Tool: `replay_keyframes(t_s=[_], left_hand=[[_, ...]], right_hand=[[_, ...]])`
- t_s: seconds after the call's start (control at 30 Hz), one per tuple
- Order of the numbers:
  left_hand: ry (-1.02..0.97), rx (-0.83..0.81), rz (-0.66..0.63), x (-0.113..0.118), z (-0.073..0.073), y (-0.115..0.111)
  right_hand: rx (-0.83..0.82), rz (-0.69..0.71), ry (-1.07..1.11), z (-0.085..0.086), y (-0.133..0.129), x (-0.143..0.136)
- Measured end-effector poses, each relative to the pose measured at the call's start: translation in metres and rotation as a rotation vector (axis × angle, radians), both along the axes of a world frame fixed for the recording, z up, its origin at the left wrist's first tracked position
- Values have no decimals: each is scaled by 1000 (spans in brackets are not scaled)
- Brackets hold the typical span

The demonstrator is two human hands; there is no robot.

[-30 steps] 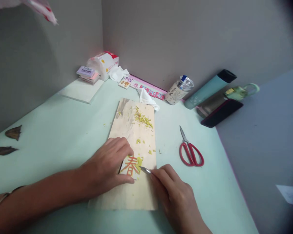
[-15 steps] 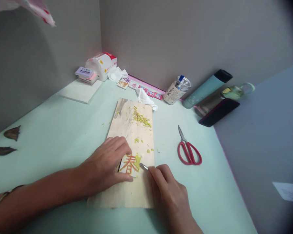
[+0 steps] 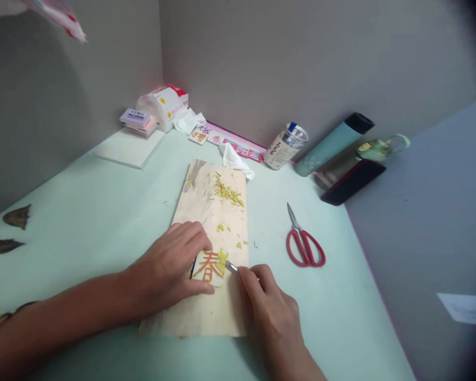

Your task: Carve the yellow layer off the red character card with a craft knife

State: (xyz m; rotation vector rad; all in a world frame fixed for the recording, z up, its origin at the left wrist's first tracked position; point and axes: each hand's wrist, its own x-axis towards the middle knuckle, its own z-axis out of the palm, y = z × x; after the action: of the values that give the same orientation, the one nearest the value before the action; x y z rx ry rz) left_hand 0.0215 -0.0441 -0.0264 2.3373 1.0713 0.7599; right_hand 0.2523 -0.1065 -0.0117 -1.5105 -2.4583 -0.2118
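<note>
A small square carving block (image 3: 207, 268) lies on a wooden board (image 3: 226, 315); its face is white with an orange-red Chinese character and yellow-green along the right side. My left hand (image 3: 178, 259) grips the block from the left, thumb along the near edge and fingers at the far edge. In my right hand (image 3: 272, 312) is a craft knife (image 3: 231, 266), held like a pen, its tip at the block's yellow-green right edge. Most of the knife's handle is hidden by my fingers. Yellow-green shavings (image 3: 228, 193) are piled farther up the board.
Red-handled scissors (image 3: 304, 246) lie right of the board. Behind stand a clear cup (image 3: 281, 151), a blue-green bottle (image 3: 333, 145) and a dark phone (image 3: 353, 182). Crumpled tissue (image 3: 236, 160) touches the board's far end. Dried leaf-like pieces (image 3: 18, 217) lie far left.
The knife tip has moved slightly up along the block's right edge. My left hand keeps its hold on the block. The whole view has shifted a little.
</note>
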Motion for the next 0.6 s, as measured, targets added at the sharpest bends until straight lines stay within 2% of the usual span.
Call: replay_keyframes(t_s=[0.13,0.27,0.37,0.5,0.6], left_hand=[[1,0,0,0,0,1],[8,1,1,0,0,0],[5,-8,2,-1,-2,0],[-1,-33,-9,-2,-3,-1],[-10,-33,-14,-2,-2,-2]], right_hand=[[30,-22,31,-3,1,-3],[48,-82,20,-3,13,1],[18,-111,137,0,26,7],[-115,-30,349,6,27,16],[-212,56,392,12,20,19]])
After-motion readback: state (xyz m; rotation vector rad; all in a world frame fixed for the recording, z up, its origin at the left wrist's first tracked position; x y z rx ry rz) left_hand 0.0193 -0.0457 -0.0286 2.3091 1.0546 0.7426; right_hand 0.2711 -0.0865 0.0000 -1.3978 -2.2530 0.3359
